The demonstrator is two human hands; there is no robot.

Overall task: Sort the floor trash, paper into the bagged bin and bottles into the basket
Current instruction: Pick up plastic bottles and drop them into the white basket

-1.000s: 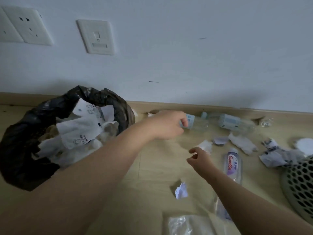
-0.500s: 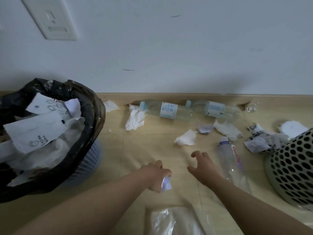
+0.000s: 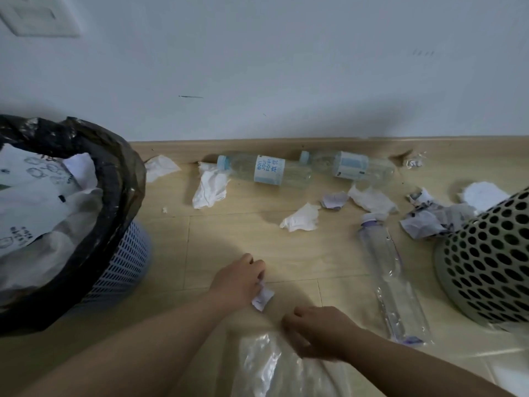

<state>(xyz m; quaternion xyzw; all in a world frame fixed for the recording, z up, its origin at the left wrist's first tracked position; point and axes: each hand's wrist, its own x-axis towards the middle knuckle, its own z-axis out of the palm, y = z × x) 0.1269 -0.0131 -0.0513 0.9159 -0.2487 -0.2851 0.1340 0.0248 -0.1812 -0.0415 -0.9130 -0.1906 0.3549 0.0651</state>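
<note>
Half a second on: still pinching the crumpled paper scrap (image 3: 262, 297) at the fingertips of the left hand (image 3: 240, 279), low over the pale wood-look floor (image 3: 300, 259), just ahead of the right hand (image 3: 317, 333). Drawn back with that right hand from beside the purple-capped bottle (image 3: 392, 276) onto the clear plastic film (image 3: 266, 368) at the near edge, with fingers now curled instead of spread. Impossible to tell whether gripping the film or only resting on it.

For the task, probably: one scrap secured and ready to go left into the bagged bin (image 3: 114, 173), already heaped with printed sheets. Nothing taken yet for the basket (image 3: 492, 253) on the right.

Thin, creased paper, easy to crush. Limp white tissue wads (image 3: 210, 187) strewn near the skirting. Glossy, crinkled film. Wrinkled black bag over a lilac lattice bin. Rigid wall pierced with round holes on the basket. Smooth, round, clear plastic in the blue-capped bottles (image 3: 266, 170) lying flat against the skirting, so likely to roll.
</note>
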